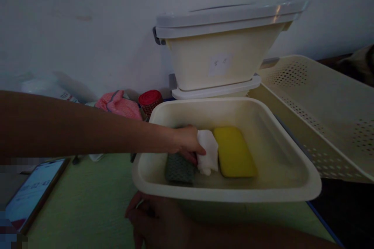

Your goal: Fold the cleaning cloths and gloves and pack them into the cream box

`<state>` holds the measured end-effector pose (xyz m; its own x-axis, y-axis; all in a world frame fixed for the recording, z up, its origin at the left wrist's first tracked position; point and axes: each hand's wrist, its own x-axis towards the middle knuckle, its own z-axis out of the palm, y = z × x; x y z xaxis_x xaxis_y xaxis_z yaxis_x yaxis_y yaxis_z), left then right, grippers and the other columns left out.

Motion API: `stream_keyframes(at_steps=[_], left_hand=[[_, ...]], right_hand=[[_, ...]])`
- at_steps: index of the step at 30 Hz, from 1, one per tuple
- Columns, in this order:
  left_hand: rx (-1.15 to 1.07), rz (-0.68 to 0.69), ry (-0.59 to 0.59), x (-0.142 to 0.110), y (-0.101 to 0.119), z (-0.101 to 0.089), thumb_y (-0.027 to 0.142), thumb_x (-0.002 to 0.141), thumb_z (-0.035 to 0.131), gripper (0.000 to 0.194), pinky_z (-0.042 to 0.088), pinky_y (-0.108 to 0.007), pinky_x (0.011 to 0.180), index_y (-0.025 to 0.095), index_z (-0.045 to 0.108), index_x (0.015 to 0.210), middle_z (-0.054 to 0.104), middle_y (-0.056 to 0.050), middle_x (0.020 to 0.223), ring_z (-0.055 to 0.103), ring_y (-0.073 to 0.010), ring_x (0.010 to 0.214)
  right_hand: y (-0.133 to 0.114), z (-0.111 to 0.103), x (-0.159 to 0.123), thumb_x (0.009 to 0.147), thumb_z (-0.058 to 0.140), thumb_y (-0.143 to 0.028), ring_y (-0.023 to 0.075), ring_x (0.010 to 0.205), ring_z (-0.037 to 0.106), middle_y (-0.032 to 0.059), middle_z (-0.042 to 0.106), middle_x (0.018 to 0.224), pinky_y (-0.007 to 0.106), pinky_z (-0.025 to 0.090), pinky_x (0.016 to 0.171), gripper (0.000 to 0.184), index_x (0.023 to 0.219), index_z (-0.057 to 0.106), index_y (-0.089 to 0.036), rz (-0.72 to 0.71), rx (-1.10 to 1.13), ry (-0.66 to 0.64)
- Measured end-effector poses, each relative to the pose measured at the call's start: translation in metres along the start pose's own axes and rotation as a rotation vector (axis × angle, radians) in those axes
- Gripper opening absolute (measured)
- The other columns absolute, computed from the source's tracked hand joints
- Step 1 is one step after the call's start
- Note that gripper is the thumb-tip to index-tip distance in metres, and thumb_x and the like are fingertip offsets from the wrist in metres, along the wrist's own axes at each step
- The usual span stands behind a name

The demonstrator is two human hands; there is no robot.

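Curled right hand [159, 218]; left hand [189, 142] grips crumpled cloth [208, 151] in plastic basin [228, 195].

**Most likely a room in a home**

Household wares suggest it: a cream tub [228, 195] on a green table [87, 198], a lidded storage box [193, 60] beyond, a perforated basket [330, 97] right, a plain wall [117, 39] behind.
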<state>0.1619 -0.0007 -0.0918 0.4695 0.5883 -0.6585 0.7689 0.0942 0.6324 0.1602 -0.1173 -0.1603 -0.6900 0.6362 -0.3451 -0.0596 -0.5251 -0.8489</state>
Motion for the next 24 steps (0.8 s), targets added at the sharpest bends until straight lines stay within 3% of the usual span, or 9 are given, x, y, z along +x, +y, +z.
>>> stream_keyframes(at_steps=[2, 4, 6, 8, 11, 14, 18, 21, 24], left_hand=[[0.161, -0.069, 0.001, -0.001, 0.003, -0.006, 0.017, 0.075, 0.059, 0.023, 0.051, -0.024, 0.052, 0.007, 0.056, 0.096, 0.067, -0.006, 0.070, 0.066, -0.0179, 0.063], [0.414, -0.023, 0.050, -0.006, 0.003, -0.014, 0.027, 0.078, 0.060, 0.037, 0.048, -0.025, 0.052, 0.004, 0.051, 0.106, 0.068, -0.010, 0.074, 0.066, -0.0197, 0.065], [0.705, 0.167, 0.151, -0.014, 0.001, -0.021, 0.031, 0.078, 0.061, 0.050, 0.047, -0.027, 0.057, 0.004, 0.043, 0.117, 0.068, -0.014, 0.088, 0.065, -0.0223, 0.075], [0.971, 0.443, 0.228, -0.022, 0.000, -0.025, 0.024, 0.082, 0.055, 0.044, 0.044, -0.029, 0.063, 0.010, 0.041, 0.122, 0.065, -0.014, 0.102, 0.063, -0.0232, 0.086], [1.245, 0.856, 0.152, -0.026, 0.002, -0.028, 0.010, 0.087, 0.038, 0.029, 0.039, -0.032, 0.066, 0.020, 0.053, 0.110, 0.062, -0.011, 0.107, 0.059, -0.0231, 0.093], [1.204, 1.068, 0.013, -0.018, 0.006, -0.027, 0.011, 0.087, 0.041, 0.024, 0.037, -0.033, 0.064, 0.024, 0.061, 0.083, 0.064, -0.008, 0.098, 0.057, -0.0221, 0.088], [1.086, 1.112, -0.154, -0.003, 0.008, -0.023, 0.010, 0.079, 0.053, 0.028, 0.035, -0.032, 0.059, 0.023, 0.052, 0.055, 0.065, -0.005, 0.074, 0.054, -0.0183, 0.066], [1.115, 1.148, -0.199, 0.004, 0.006, -0.021, 0.008, 0.077, 0.055, 0.030, 0.033, -0.032, 0.055, 0.022, 0.049, 0.050, 0.063, -0.004, 0.066, 0.051, -0.0167, 0.057], [1.145, 1.160, -0.173, 0.009, 0.005, -0.018, 0.009, 0.079, 0.053, 0.029, 0.033, -0.031, 0.055, 0.022, 0.051, 0.053, 0.063, -0.004, 0.068, 0.051, -0.0165, 0.058]], right_hand=[[-0.002, 0.000, -0.001, 0.086, 0.044, -0.010, 0.0018, 0.034, 0.032, -0.0118, 0.040, 0.043, 0.014, 0.027, 0.041, 0.011, 0.077, 0.044, -0.017, -0.005, 0.010, -0.001], [0.000, 0.000, 0.000, 0.085, 0.044, -0.009, 0.0020, 0.034, 0.032, -0.0119, 0.040, 0.042, 0.014, 0.027, 0.040, 0.012, 0.077, 0.044, -0.017, -0.018, 0.018, -0.003], [0.004, 0.000, 0.002, 0.085, 0.044, -0.009, 0.0022, 0.034, 0.033, -0.0118, 0.041, 0.043, 0.013, 0.027, 0.040, 0.011, 0.077, 0.044, -0.017, -0.030, 0.015, -0.008], [0.009, 0.001, 0.004, 0.084, 0.045, -0.009, 0.0020, 0.035, 0.034, -0.0113, 0.042, 0.044, 0.013, 0.029, 0.041, 0.010, 0.078, 0.046, -0.016, -0.047, 0.004, -0.012], [0.013, 0.001, 0.005, 0.082, 0.047, -0.010, 0.0024, 0.038, 0.035, -0.0101, 0.044, 0.046, 0.013, 0.030, 0.043, 0.007, 0.078, 0.047, -0.016, -0.064, -0.021, -0.009], [0.013, 0.001, 0.004, 0.082, 0.047, -0.012, 0.0034, 0.039, 0.036, -0.0092, 0.044, 0.047, 0.014, 0.031, 0.043, 0.007, 0.076, 0.047, -0.016, -0.084, -0.040, 0.006], [0.014, 0.000, 0.004, 0.081, 0.045, -0.010, 0.0025, 0.039, 0.036, -0.0090, 0.045, 0.049, 0.013, 0.029, 0.043, 0.008, 0.077, 0.048, -0.016, -0.095, -0.100, -0.019], [0.017, -0.001, 0.007, 0.081, 0.045, -0.010, 0.0026, 0.039, 0.038, -0.0091, 0.044, 0.049, 0.013, 0.030, 0.043, 0.008, 0.079, 0.048, -0.016, -0.104, -0.121, -0.029], [0.021, 0.000, 0.009, 0.081, 0.045, -0.012, 0.0048, 0.042, 0.042, -0.0083, 0.044, 0.049, 0.015, 0.032, 0.044, 0.006, 0.079, 0.049, -0.016, -0.093, -0.127, -0.038]])
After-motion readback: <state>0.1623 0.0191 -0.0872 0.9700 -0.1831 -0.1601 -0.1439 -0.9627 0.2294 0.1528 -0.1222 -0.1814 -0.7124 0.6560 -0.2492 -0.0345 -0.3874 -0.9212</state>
